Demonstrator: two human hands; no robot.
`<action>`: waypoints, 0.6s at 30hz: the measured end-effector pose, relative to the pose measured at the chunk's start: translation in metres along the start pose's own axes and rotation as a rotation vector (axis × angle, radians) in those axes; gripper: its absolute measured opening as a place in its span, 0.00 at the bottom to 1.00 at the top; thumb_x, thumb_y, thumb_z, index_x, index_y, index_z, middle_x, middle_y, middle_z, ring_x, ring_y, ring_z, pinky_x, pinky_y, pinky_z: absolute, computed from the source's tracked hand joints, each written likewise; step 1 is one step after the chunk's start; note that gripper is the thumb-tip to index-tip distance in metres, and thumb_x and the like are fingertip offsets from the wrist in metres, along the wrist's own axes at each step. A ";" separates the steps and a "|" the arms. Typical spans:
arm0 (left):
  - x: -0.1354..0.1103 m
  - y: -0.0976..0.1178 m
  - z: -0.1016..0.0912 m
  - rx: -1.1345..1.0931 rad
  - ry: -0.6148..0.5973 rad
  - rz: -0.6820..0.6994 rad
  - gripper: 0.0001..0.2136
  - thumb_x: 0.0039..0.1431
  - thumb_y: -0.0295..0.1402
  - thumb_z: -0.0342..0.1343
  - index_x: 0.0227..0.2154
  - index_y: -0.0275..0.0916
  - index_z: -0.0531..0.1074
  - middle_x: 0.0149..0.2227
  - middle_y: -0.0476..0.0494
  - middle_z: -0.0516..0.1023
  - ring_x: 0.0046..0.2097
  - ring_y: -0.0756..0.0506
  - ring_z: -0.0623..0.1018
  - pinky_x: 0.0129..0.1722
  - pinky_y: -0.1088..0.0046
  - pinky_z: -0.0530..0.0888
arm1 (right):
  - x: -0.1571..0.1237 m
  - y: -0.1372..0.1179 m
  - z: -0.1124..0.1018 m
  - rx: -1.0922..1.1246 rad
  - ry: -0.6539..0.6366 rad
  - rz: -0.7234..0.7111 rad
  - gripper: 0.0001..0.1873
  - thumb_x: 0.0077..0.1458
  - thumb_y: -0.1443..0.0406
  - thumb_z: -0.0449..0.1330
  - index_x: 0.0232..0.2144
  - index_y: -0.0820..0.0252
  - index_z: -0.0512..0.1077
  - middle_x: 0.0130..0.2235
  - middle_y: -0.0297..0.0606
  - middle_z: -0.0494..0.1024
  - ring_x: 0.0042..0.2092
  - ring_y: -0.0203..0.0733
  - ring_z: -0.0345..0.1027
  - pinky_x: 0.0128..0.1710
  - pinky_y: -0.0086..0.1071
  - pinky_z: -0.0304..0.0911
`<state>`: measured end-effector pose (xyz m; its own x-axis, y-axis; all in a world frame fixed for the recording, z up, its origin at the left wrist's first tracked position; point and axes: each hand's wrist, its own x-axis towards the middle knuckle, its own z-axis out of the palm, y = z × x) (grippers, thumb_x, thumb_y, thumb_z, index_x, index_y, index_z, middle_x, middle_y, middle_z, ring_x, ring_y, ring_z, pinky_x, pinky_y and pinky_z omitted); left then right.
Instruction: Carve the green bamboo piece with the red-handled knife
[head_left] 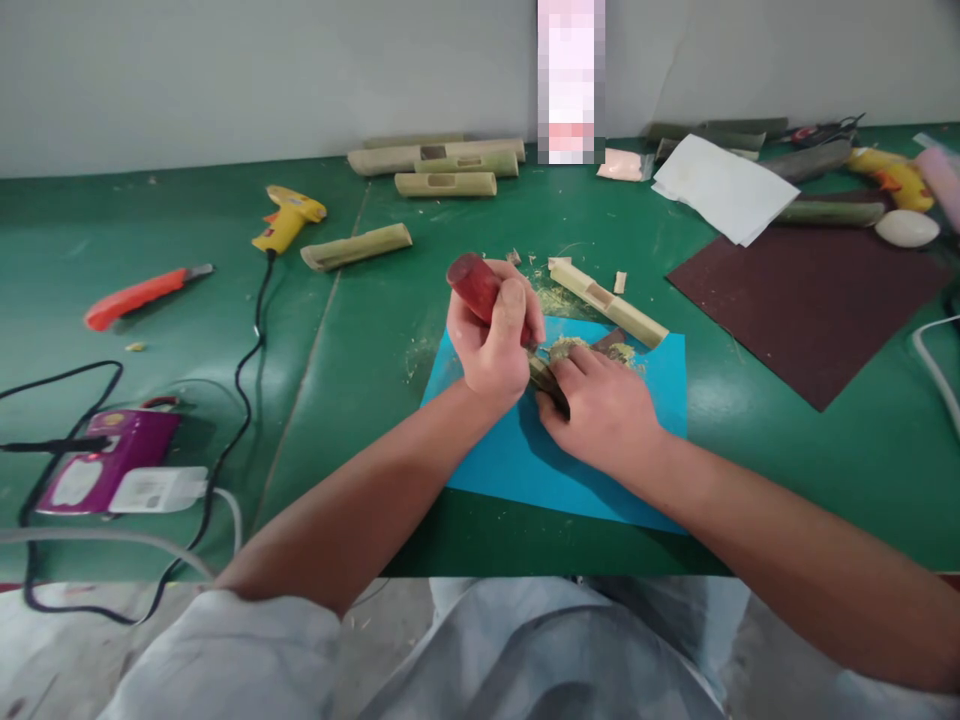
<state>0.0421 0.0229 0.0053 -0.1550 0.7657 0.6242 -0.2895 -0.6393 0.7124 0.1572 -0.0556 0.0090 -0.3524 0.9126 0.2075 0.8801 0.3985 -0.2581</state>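
Observation:
My left hand [495,330] is closed round the thick red handle [474,285] of a hand tool, which leans down to the right. The tool's working end is mostly hidden between my hands, close to a bamboo piece [541,375]. Pressing that piece onto a blue sheet [517,470], my right hand [604,400] has its fingers curled over it. Pale shavings [622,353] lie around my right fingers. Just beyond, a split bamboo length [637,318] with a notch cut in it rests partly on the sheet's far edge.
A yellow glue gun [289,218], a red utility knife [150,295] and a purple power strip [112,455] with cords lie left. Several cut bamboo tubes [446,184] line the back. To the right are a dark brown sheet [810,310], white papers [724,190] and a white egg-shaped object [907,229].

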 end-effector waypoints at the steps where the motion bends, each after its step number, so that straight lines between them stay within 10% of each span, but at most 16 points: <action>1: -0.001 0.000 0.000 -0.001 0.001 -0.004 0.12 0.71 0.41 0.54 0.32 0.41 0.69 0.18 0.55 0.69 0.17 0.54 0.65 0.17 0.72 0.57 | 0.000 0.000 0.000 -0.005 0.004 -0.005 0.11 0.64 0.62 0.57 0.37 0.62 0.76 0.40 0.46 0.79 0.41 0.49 0.72 0.35 0.38 0.55; 18: 0.001 0.003 -0.005 0.131 -0.051 -0.056 0.13 0.68 0.44 0.58 0.32 0.42 0.68 0.19 0.56 0.70 0.18 0.54 0.69 0.20 0.76 0.63 | 0.001 0.006 0.003 -0.059 0.010 -0.009 0.10 0.63 0.62 0.58 0.39 0.63 0.76 0.41 0.46 0.79 0.42 0.50 0.71 0.37 0.39 0.56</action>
<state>0.0363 0.0222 0.0058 -0.0932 0.7983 0.5950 -0.1697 -0.6016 0.7805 0.1613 -0.0524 0.0050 -0.3574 0.9080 0.2189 0.8942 0.4003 -0.2003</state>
